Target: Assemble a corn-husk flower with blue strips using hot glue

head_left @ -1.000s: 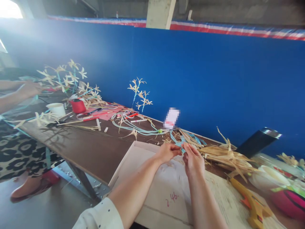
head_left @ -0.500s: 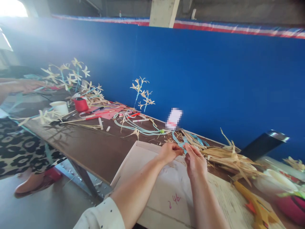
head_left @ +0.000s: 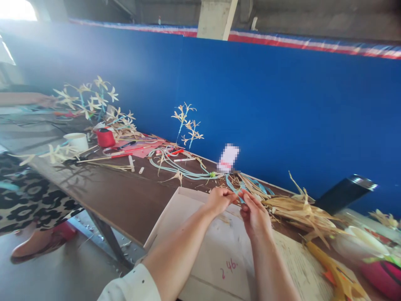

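My left hand and my right hand meet over the far edge of a shallow cardboard box. Thumb and fingers of both are closed in a pinch on a light blue strip, which shows between and just beyond the fingertips. Its pinched part is mostly covered by the fingers. Right behind my hands lie loose straw-coloured scraps and more blue strips. A bundle of dried husks spreads out to the right of my right hand.
Husk flowers on blue stems stand against a blue partition. Pale green cords, a white cup and a red container lie leftward. A yellow glue gun and a dark flask are rightward. Another person's arm reaches in at left.
My fingertips have shifted slightly, and less of the blue strip shows between them. At the far left, the other person's arm has moved up and left.
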Motion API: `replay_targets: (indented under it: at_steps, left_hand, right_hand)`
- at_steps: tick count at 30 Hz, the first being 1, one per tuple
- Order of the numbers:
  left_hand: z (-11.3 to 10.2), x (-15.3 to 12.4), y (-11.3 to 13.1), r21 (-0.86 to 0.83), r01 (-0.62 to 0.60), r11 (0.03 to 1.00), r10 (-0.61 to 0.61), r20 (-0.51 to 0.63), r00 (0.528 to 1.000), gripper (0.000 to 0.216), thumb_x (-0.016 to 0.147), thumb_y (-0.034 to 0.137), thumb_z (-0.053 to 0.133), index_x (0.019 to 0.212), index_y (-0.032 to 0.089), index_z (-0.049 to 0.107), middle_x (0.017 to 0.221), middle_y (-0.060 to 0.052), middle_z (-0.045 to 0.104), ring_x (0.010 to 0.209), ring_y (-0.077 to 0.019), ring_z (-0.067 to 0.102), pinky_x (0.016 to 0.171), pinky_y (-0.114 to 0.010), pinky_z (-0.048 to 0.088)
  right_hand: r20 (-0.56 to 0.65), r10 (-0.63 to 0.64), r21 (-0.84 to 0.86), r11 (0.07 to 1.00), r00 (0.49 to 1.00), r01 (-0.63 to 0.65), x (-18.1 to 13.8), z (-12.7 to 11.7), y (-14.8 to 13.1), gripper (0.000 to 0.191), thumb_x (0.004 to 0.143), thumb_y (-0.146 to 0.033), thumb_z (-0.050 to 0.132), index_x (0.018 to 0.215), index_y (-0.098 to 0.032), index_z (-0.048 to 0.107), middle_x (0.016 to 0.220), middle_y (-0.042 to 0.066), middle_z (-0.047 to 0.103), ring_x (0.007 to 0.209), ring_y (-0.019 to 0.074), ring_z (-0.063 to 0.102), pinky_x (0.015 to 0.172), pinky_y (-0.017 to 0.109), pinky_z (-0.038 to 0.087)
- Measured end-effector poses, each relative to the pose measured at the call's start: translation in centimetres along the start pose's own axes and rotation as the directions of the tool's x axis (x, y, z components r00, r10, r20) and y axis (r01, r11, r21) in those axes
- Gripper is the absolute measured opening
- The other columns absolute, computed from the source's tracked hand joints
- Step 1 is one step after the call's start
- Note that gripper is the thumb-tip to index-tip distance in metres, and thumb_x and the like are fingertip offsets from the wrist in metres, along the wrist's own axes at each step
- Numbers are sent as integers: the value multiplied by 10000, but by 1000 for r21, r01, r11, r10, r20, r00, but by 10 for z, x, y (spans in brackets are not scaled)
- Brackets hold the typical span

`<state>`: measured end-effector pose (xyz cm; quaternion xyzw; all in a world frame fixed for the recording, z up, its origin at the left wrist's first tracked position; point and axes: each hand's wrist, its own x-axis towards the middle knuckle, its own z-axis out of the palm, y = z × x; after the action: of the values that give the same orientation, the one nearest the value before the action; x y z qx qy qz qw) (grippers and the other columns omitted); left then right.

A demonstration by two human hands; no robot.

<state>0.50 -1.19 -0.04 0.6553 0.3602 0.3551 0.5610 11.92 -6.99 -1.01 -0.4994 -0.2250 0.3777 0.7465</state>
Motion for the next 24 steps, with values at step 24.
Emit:
replay_targets:
  at_steps: [24]
  left_hand:
    - [9, 0, -16, 225, -180, 958, 163, 92, 982, 328, 784, 392, 475, 685, 155, 679, 693, -26, 674, 628, -123, 562, 594, -212, 376]
  right_hand:
    - [-5, -48, -62, 997, 999, 48, 6, -5, 7, 345, 542, -376, 809, 748, -163, 633, 504, -65, 447, 410, 23, 291, 371, 163, 196]
